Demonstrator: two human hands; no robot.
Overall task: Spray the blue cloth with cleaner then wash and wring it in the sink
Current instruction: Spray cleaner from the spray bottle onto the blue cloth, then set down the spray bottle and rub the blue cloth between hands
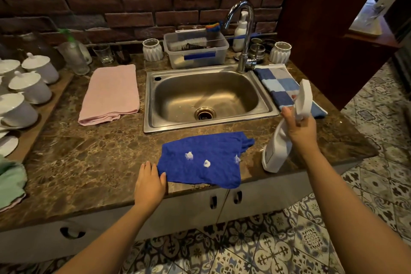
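A blue cloth [201, 159] lies spread on the brown stone counter in front of the steel sink [206, 95], with three white dabs of foam on it. My left hand [150, 182] rests flat at the cloth's left corner, thumb touching its edge. My right hand [300, 127] grips a white spray bottle [278, 151] by the neck, to the right of the cloth, tilted, its base just above the counter. The bottle's trigger head [304, 98] sticks up above my fingers. The sink basin holds no water and the curved tap [244, 35] is not running.
A pink towel [111, 93] lies left of the sink and a blue checked towel [284, 87] right of it. Behind the sink stands a clear tub [195, 50] with brushes, a soap bottle [241, 31] and white jars. White lidded cups [29, 87] crowd the left counter.
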